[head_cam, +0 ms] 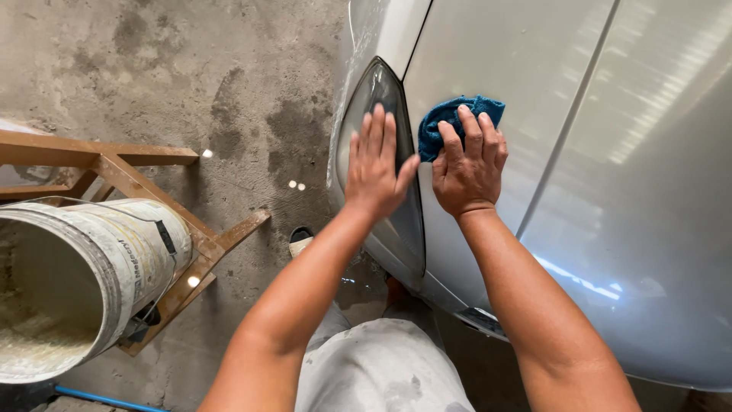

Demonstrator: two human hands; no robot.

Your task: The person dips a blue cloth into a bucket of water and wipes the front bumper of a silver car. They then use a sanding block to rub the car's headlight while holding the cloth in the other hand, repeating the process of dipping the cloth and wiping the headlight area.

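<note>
Bucket (69, 282) on stand (145, 179) beside car (610, 191)

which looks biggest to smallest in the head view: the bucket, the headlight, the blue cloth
1. White bucket, though it sits nearest the camera, which inflates it.
2. Dark headlight.
3. Blue cloth, partly hidden under the right hand.

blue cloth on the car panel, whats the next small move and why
Probably slide the blue cloth a little along the silver panel. The right hand presses it flat just beside the headlight, where the left hand rests, so the panel beyond lies unwiped.
</note>
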